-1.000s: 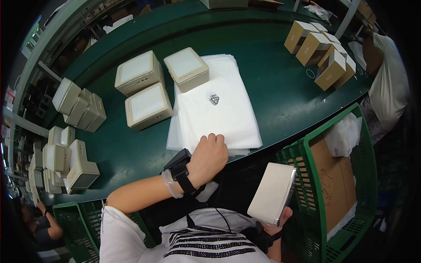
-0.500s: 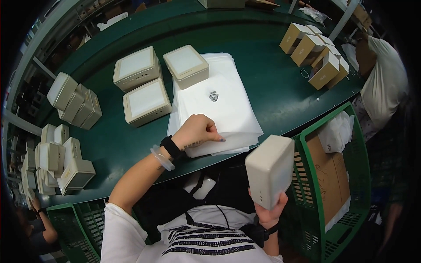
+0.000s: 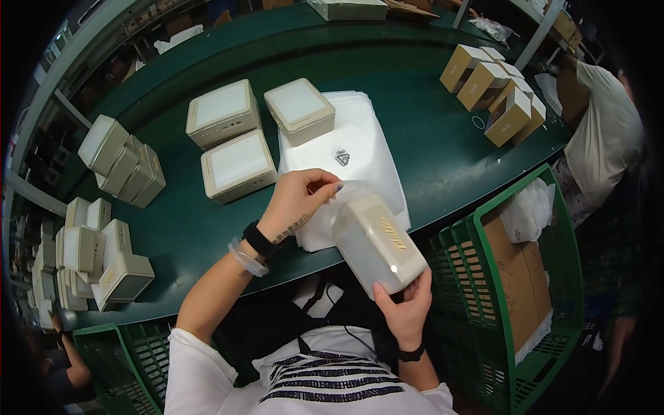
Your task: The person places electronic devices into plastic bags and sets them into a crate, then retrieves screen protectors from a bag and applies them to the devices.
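Observation:
My right hand [image 3: 406, 311] grips the lower end of a beige box-shaped device [image 3: 391, 256] with gold lettering on its side. The far end of the device is inside the mouth of a translucent white plastic bag [image 3: 354, 188]. Thumb and fingers of my left hand [image 3: 299, 200] pinch the edge of that bag. Beneath lies a stack of white plastic bags [image 3: 377, 142] with a dark triangular mark. One beige device [image 3: 299, 111] rests on the far end of the stack, and two more devices [image 3: 238, 166] stand just left of it.
More beige devices [image 3: 131, 169] are piled along the left of the green table [image 3: 408, 104]. Brown and white cartons [image 3: 484, 83] stand at the far right. A green crate [image 3: 494, 277] with cardboard and bags sits to my right, another crate [image 3: 117, 366] at lower left. A person [image 3: 609, 131] is at right.
My right hand has brought the device up and left from beside the table edge, turning it over. My left hand has lifted the bag's edge, and the device's end has entered the bag.

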`<action>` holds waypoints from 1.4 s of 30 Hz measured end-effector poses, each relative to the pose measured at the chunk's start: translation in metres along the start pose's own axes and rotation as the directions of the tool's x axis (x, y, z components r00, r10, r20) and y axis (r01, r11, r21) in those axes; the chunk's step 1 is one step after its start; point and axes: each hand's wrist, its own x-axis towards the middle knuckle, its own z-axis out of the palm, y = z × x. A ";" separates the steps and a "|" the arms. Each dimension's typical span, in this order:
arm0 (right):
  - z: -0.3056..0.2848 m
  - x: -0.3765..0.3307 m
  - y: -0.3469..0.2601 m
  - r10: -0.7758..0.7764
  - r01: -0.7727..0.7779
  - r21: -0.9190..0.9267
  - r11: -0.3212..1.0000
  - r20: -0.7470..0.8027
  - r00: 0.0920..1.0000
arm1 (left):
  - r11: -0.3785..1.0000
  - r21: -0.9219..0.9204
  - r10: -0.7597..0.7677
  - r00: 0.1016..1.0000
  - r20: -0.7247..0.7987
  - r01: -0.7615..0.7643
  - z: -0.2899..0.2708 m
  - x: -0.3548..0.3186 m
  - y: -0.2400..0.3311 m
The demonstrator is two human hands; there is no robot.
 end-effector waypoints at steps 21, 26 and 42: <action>0.025 0.063 0.002 0.212 -0.209 0.464 0.861 0.047 0.976 | 0.823 0.155 0.505 0.829 0.240 -0.546 -0.003 -0.028 0.018; 0.054 0.056 0.007 0.145 -0.101 0.503 0.858 -0.050 0.988 | 0.924 0.062 0.376 0.926 0.031 -0.377 0.005 -0.039 0.025; 0.014 0.040 -0.023 -0.060 0.049 0.097 0.994 0.115 0.992 | 0.926 0.024 0.369 0.893 -0.257 -0.376 -0.081 -0.072 0.054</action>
